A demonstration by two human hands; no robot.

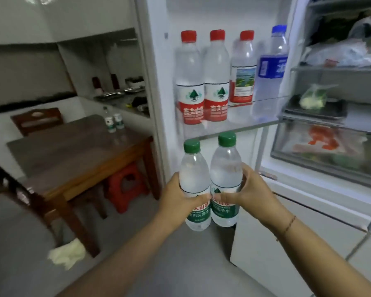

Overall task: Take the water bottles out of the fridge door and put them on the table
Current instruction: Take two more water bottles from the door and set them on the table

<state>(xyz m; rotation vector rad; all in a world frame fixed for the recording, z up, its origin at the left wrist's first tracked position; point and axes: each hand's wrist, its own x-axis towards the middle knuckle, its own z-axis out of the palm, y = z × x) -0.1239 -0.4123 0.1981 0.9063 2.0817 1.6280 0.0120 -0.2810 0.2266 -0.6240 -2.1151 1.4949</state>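
Head view, looking down and forward at open fridge door. Left hand (180,197) wrapped around left green-capped bottle (194,185); right hand (247,189) wrapped around right green-capped bottle (225,179). Both bottles upright, touching side by side, held in the air below the door shelf (234,127), clear of it. Thumbs across the green labels, fingers closed round the far sides. Thin cord bracelet (287,226) on right wrist.

In door shelf: two red-capped bottles with red labels (204,82), third red-capped bottle with picture label (243,67), blue-capped bottle (271,69) at the right end. All clear ribbed plastic, filled with clear liquid, standing upright in a row, touching or nearly so. Shelf rail transparent.

On wooden table (77,155): two small bottles (114,121) with green-and-white labels near the far edge, close together. Tabletop dark, smooth, slightly reflective; most of the surface bare. Red plastic stool (126,185) under the table, dark chair (38,121) behind it. Open floor between table corner and fridge.

Fridge interior at right: bagged food on shelves (341,52), drawer (326,151) with blurred orange and green contents.
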